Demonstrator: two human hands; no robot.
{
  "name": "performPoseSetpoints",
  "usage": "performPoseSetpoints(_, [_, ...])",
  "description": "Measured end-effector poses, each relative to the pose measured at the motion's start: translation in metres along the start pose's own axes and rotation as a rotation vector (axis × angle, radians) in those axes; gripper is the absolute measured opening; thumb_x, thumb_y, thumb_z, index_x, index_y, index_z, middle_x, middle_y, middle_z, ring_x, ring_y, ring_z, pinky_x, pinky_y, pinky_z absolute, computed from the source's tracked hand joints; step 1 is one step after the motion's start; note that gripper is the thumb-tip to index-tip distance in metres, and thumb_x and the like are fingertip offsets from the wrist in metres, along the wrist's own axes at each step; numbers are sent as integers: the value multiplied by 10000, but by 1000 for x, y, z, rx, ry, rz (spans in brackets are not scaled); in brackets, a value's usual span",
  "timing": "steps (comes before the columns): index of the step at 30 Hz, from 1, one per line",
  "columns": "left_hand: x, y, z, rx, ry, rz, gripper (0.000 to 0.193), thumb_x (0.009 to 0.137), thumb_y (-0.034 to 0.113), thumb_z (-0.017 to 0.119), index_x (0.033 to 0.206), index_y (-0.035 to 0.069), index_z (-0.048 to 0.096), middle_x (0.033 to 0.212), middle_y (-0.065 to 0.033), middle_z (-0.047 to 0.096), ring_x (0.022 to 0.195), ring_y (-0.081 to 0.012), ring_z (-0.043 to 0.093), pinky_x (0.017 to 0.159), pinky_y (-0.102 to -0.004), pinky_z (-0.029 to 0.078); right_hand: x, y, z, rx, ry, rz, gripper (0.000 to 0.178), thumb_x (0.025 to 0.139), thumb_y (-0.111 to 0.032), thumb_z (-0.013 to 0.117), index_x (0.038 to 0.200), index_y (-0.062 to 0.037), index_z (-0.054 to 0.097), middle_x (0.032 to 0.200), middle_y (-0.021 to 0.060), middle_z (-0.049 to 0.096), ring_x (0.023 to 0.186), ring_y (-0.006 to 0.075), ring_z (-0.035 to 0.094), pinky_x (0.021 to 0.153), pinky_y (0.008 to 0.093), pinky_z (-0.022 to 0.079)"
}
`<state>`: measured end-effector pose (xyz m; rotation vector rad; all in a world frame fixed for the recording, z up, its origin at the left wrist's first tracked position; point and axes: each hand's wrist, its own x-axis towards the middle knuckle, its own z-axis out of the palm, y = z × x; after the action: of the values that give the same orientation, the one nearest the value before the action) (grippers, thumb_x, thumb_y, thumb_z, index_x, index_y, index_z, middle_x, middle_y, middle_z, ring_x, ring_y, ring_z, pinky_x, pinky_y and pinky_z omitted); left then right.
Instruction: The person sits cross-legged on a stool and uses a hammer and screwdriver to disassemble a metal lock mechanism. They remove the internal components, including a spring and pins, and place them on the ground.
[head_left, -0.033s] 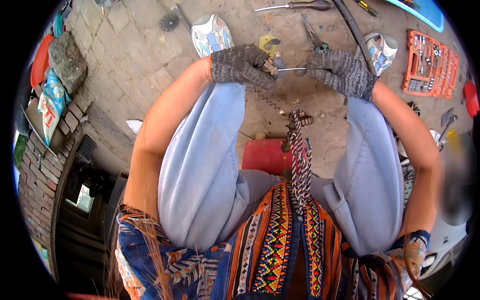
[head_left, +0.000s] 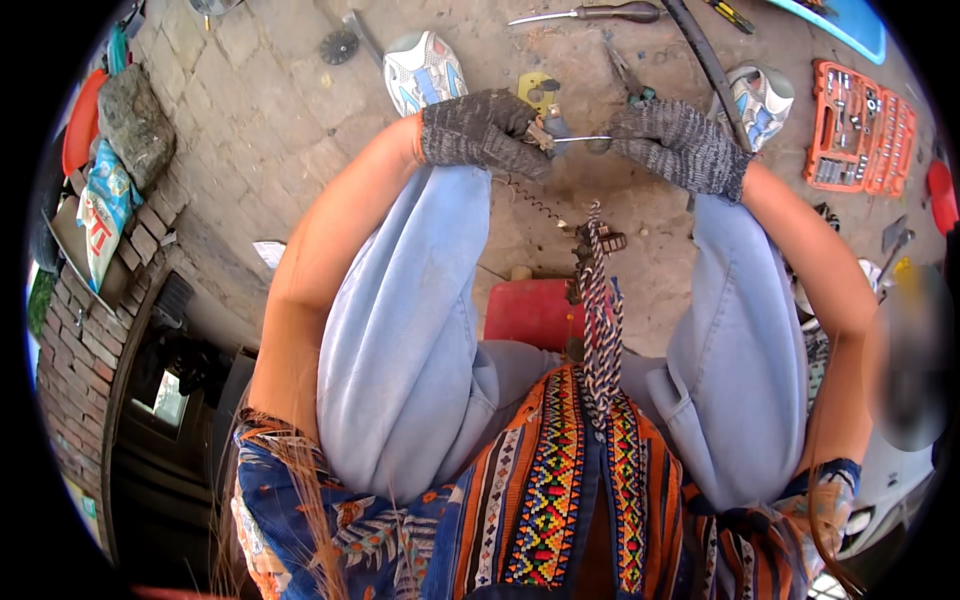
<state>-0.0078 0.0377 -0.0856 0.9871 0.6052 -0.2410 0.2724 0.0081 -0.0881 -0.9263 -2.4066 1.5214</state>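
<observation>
My left hand [head_left: 485, 132], in a dark grey knitted glove, is closed around a small worn metal part [head_left: 541, 135] with a brownish, block-like end. My right hand [head_left: 680, 145], gloved alike, grips a tool with a thin, straight metal shaft [head_left: 580, 138]. Its handle is hidden in the fingers, so its exact kind is unclear. The shaft reaches left, its tip meeting the part at my left fingertips. Just beyond the hands, a yellowish plate [head_left: 538, 90] with holes lies on the ground. Pliers [head_left: 625, 72] rest beyond my right hand.
An orange socket set case [head_left: 862, 128] lies at the right. A screwdriver [head_left: 615, 12] and a long dark bar [head_left: 705, 65] lie at the far side. Between my legs are a coiled wire [head_left: 533, 199], a red box-like object [head_left: 530, 312] and a hanging braided cord [head_left: 598, 320]. A rock [head_left: 135, 125] sits left.
</observation>
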Motion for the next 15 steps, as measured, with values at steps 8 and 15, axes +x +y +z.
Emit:
performPoseSetpoints(8, [4,-6,-8,-35,42,20,290,786,188,685,1023,23,648,927,-38,660,839,-85,590,720,-250,485,5,-7,-3,-265,-16,47,244,864,-169,523,1081,-100,612,1001,110,616,870,285,603,742,384,493])
performPoseSetpoints(15, [12,-17,-12,-200,72,-49,317,811,175,662,1092,34,621,957,-39,654,894,-73,585,732,-231,483,15,-28,-35,-860,-16,-47,300,834,-137,488,1122,-127,572,921,75,598,848,224,608,676,362,495])
